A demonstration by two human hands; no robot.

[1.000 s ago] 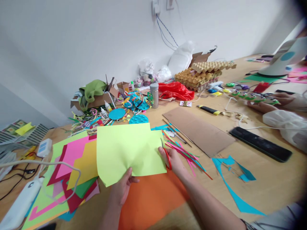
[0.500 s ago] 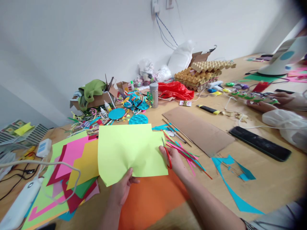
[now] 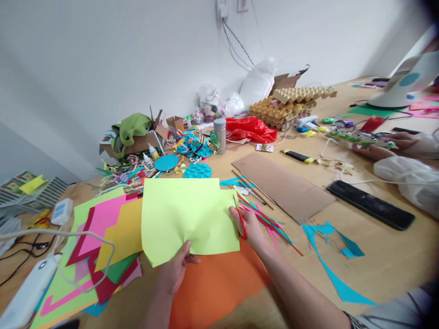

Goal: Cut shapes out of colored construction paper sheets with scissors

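My left hand (image 3: 174,269) pinches the lower edge of a lime-yellow paper sheet (image 3: 185,214) and holds it up over the table. At the sheet's right edge my right hand (image 3: 248,228) grips red-handled scissors (image 3: 241,221), whose blades meet the paper's edge. An orange sheet (image 3: 212,288) lies flat under both hands. Thin strips of pink, green and blue paper (image 3: 264,217) lie just right of the scissors.
Stacked coloured sheets (image 3: 103,242) and a white glue gun (image 3: 30,288) lie left. A cardboard piece (image 3: 284,185), black keyboard (image 3: 370,205) and blue offcuts (image 3: 329,256) lie right. Craft clutter, a steel bottle (image 3: 220,135) and egg trays (image 3: 288,103) stand behind. Another person's hands (image 3: 387,146) work at far right.
The yellow sheet and both hands have shifted very slightly; the grip on paper and scissors is unchanged.
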